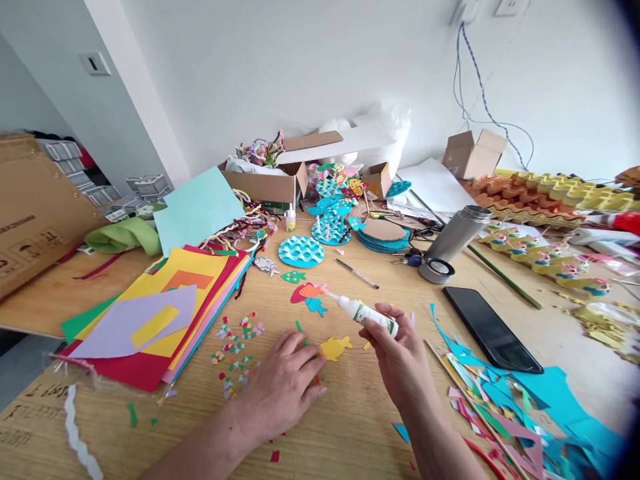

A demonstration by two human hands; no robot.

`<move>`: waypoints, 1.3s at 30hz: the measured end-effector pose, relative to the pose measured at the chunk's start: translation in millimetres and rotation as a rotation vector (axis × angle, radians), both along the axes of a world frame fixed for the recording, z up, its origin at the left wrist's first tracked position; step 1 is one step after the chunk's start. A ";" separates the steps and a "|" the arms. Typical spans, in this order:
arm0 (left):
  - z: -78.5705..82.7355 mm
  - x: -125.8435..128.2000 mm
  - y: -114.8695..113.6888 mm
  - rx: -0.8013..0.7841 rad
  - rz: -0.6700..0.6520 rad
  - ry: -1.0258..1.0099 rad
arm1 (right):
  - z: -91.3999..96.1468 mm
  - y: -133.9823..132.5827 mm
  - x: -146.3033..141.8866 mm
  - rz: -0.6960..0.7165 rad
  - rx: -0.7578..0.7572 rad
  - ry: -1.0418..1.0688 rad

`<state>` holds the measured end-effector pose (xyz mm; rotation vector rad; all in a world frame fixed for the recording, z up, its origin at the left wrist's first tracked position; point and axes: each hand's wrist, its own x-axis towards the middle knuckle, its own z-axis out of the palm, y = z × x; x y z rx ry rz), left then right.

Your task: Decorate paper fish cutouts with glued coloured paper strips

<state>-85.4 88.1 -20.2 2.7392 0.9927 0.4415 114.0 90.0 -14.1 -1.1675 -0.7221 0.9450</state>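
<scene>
My right hand (404, 357) is wrapped around a small white glue bottle (374, 317), tilted with its nozzle pointing left, above the table. A yellow paper fish (336, 347) lies flat below the bottle. My left hand (284, 381) rests on the tabletop with fingers spread, its fingertips at the left end of that fish. Just beyond are an orange paper fish (313, 290), a red one (299, 294) and a blue one (315, 306). Farther back lie a green spotted fish (293, 277) and a grey patterned fish (266, 266).
Coloured paper sheets (200, 267) are stacked at left, near small paper bits (235, 347). Blue scraps (545, 393), a phone (493, 327) and a steel flask (457, 233) occupy the right. Behind stand a wavy blue disc (301, 251), a fish-decorated tower (333, 207) and a cardboard box (265, 185).
</scene>
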 end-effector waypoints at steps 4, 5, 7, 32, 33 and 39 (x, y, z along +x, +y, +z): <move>-2.2 -0.7 0.3 0.007 0.004 0.019 | 0.4 1.0 -0.1 0.062 -0.014 0.231; -2.8 -0.9 0.6 0.009 0.006 0.020 | 0.5 1.5 0.3 0.064 -0.005 0.269; -4.0 -1.0 1.4 0.012 0.007 0.024 | 0.5 2.8 1.6 0.056 0.002 0.342; -6.9 -3.1 0.2 0.020 0.012 0.076 | -9.1 -7.0 -6.5 0.035 0.076 -0.856; -6.7 -3.2 -0.1 0.018 0.009 0.081 | -8.3 -7.3 -6.9 0.035 0.090 -0.876; -7.5 -3.0 0.4 0.035 0.012 0.078 | -6.5 -7.0 -8.7 0.093 0.106 -0.923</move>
